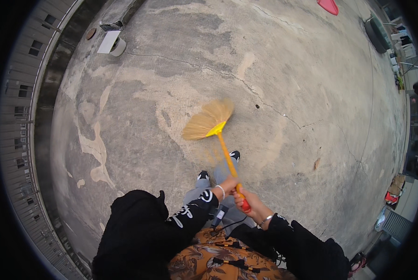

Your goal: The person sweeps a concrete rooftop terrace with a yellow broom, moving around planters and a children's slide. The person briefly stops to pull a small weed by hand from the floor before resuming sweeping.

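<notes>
A broom [210, 120] with a wide fan of straw bristles, a yellow collar and an orange handle slants away in front of me. Its bristles are over the concrete, a little blurred at the edge; whether they touch it I cannot tell. My left hand [226, 185] is closed round the handle, with a beaded bracelet at the wrist. Just below it, my right hand [252, 203] grips the handle near its red end, a silver bangle at that wrist. Both forearms wear black sleeves.
Cracked, stained concrete floor [283, 154] spreads all around. A brown leaf [317, 163] and small dark specks lie to the right. At the far left stands a white bucket [118, 47] with a board on it. Boxes [396, 185] line the right edge; a red object [328, 6] lies far off.
</notes>
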Tool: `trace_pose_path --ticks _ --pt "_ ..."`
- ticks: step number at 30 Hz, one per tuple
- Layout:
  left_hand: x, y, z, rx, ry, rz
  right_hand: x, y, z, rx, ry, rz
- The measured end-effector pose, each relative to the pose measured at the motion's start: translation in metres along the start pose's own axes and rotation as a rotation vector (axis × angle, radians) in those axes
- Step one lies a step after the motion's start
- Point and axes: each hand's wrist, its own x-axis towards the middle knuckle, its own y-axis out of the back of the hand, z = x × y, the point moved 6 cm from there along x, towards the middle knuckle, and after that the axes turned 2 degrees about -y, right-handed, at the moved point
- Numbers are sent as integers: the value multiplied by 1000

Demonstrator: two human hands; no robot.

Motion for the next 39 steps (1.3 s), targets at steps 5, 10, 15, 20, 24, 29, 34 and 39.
trace_pose_path --ticks 5,10,15,20,24,29,34,39 --pt "21 -172 21 115 189 -401 -120 43 -68 289 149 152" --pt "-19 -214 83 146 -46 -574 -163 -1 -85 217 243 120" --pt "-77 -157 170 114 -213 -553 -148 -102 -90 -32 184 -96" --pt "-114 -42 243 -47 -393 -263 -80 -204 -88 -282 -11 -270" --pt "-112 83 291 -206 -555 20 18 -281 -92 -487 -101 -280" --pt "-62 209 330 -282 -397 325 128 -338 -116 -479 -81 -125" --pt "2 171 339 -165 -156 114 123 -315 -162 -234 -81 59" --pt "40 19 343 78 64 -429 30 -281 -199 245 171 271"
